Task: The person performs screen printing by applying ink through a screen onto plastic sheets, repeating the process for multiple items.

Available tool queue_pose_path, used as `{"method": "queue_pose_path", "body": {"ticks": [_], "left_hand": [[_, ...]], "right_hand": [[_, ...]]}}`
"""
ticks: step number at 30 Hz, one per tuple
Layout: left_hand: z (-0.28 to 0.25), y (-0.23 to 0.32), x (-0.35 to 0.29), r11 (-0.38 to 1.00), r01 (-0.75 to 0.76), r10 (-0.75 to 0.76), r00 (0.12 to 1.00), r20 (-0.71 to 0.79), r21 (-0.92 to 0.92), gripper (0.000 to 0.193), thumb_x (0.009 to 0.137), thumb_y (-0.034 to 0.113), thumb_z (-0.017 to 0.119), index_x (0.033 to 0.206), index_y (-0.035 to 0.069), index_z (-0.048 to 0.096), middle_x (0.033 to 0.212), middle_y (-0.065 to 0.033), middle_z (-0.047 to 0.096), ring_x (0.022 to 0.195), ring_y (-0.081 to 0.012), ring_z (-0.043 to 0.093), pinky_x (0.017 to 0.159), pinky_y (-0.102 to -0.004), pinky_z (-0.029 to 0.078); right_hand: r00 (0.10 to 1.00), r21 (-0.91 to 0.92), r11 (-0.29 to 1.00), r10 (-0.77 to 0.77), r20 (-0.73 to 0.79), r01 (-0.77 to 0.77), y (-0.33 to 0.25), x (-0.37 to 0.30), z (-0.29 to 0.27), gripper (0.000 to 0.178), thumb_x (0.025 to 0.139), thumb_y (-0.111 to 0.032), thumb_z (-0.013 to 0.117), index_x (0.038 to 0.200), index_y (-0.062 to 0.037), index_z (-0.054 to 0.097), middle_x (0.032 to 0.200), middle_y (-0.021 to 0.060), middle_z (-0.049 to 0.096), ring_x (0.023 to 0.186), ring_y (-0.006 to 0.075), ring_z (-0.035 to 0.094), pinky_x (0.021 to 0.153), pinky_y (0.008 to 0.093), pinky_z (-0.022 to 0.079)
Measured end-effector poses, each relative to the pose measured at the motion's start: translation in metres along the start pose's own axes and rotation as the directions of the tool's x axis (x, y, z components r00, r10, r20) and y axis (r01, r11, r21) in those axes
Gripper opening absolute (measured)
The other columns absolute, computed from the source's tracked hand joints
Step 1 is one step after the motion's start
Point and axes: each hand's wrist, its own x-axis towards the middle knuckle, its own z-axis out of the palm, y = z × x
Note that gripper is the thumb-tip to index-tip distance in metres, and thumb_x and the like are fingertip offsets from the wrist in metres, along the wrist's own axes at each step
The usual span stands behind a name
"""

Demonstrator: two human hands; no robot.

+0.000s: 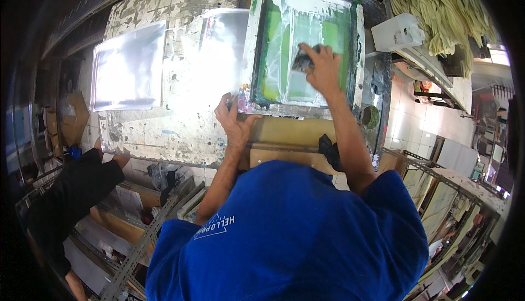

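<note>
A printing screen point(252, 33) with a pale, stained frame and green mesh lies at the right of the worktable. White ink streaks cover its mesh and pool along the far side. My right hand point(325, 70) is closed on a small dark squeegee point(304, 58), smeared with ink, over the middle of the mesh; the fingers partly hide it. At the near left corner of the screen is my left hand point(234, 119), its thumb and bent fingers spread apart about the corner. Clear plastic sheets point(128, 68) lie to the left, shining with glare; another point(221, 44) lies beside the screen.
The worktable point(147, 131) is blotched with old paint. A white plastic container point(398, 32) stands right of the screen, below hanging pale yellow strips point(437, 5). A round tin point(370, 116) sits near my right forearm. Metal racks point(437, 186) and another person in black point(76, 191) are nearby.
</note>
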Motion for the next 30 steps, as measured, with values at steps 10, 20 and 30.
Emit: {"method": "queue_pose_path", "body": {"ticks": [10, 20, 30], "left_hand": [[0.001, -0.002, -0.004, 0.997, 0.012, -0.014, 1.0, -0.022, -0.082, 0.085, 0.059, 0.029, 0.097, 0.132, 0.003, 0.063, 0.144, -0.0178, 0.044, 0.127, -0.0364, 0.039, 0.105, -0.0482, 0.037], [-0.004, 0.013, -0.003, 0.98, 0.111, -0.114, 0.993, -0.008, -0.163, 0.079, 0.062, 0.021, 0.094, 0.133, 0.004, 0.064, 0.124, -0.0146, 0.058, 0.122, -0.0319, 0.042, 0.106, -0.045, 0.032], [-0.053, 0.103, 0.062, 0.92, 0.024, -0.125, 0.964, -0.236, -0.39, 0.062, 0.074, 0.005, 0.086, 0.13, -0.004, 0.061, 0.125, -0.0129, 0.058, 0.118, -0.0265, 0.052, 0.107, -0.0418, 0.037]], "right_hand": [[0.996, 0.049, 0.995, -0.084, -0.024, 0.085, 0.062, 0.109, -0.007, 0.059, 0.08, -0.015, 0.078, 0.136, -0.0259, 0.062, 0.11, 0.0143, 0.066, 0.113, 0.0337, 0.058, 0.087, 0.0505, 0.043], [0.989, 0.014, 0.996, -0.09, -0.118, 0.093, -0.007, 0.011, -0.031, 0.034, 0.083, -0.008, 0.07, 0.115, -0.0204, 0.068, 0.092, 0.0113, 0.068, 0.089, 0.0325, 0.065, 0.075, 0.046, 0.046], [0.929, 0.026, 0.978, -0.19, -0.318, 0.209, -0.085, -0.033, -0.151, 0.041, 0.069, -0.031, 0.086, 0.103, -0.0133, 0.072, 0.09, 0.0109, 0.066, 0.08, 0.0325, 0.064, 0.069, 0.0422, 0.048]]}}
